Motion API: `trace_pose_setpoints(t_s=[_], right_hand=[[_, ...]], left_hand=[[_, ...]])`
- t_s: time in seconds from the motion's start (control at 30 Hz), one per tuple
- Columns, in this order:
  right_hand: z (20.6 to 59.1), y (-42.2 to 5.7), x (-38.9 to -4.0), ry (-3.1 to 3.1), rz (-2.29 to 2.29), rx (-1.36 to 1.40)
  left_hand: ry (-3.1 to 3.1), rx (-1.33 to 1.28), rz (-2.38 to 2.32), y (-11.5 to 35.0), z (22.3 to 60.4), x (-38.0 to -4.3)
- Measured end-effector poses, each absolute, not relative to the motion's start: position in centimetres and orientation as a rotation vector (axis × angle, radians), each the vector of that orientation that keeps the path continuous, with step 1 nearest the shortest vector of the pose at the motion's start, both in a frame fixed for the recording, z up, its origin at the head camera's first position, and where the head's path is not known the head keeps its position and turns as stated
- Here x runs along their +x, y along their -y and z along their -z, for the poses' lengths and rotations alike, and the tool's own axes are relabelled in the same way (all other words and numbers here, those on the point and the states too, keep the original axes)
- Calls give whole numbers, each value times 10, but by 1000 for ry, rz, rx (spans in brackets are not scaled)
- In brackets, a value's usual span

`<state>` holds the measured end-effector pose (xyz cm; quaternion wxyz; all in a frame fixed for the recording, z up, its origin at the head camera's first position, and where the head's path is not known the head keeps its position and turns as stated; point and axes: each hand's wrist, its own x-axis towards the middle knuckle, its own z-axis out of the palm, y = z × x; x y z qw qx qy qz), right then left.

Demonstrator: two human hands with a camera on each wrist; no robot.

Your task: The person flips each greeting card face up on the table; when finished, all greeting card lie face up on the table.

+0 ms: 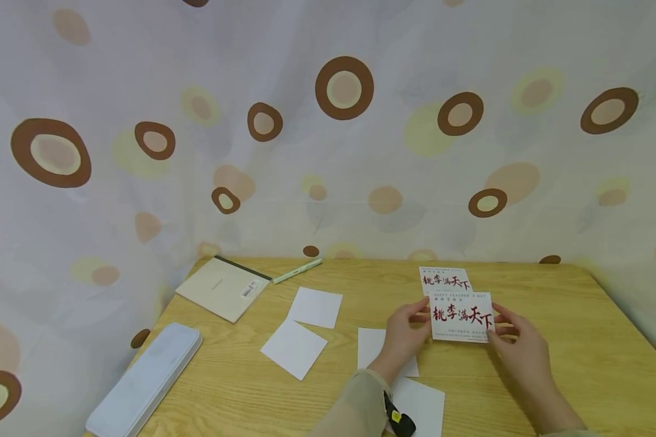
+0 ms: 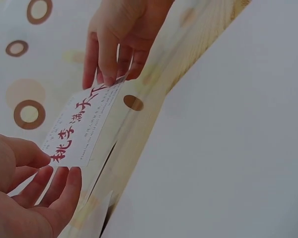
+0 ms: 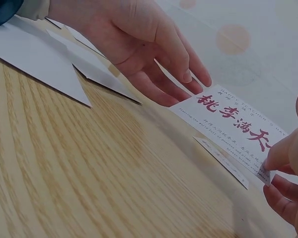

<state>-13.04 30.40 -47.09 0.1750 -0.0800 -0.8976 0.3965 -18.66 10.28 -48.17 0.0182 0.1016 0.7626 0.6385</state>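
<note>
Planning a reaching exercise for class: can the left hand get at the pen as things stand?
Probably not right now: the left hand pinches the front card, though nothing tall seems to block the pen.

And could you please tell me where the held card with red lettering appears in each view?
Head: held card, right of centre, lower half.
Left wrist: held card, left of centre, about mid-height.
Right wrist: held card, right of centre, just below mid-height.
Shared landmark: left hand, gripping the card's left edge.
</note>
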Motion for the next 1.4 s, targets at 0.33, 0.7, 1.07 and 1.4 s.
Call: trace_pose_setpoints(t_s=[0.33,0.7,1.07,1.4], right_hand=[[475,-304,-132,2570,-1083,-228],[480,-308,-133,2584,-1026,-189],[482,-308,-131,2577,-1006,-183],[481,-311,-132,2674,-1008,-151]], left_hand=[[-2374,317,-1967,-101,484,-186],[-2380,297,-1929,-102,484,-185],[-2453,362,-1810,-102,488,-185],[-2437,424,-1730,-101,488,-184]])
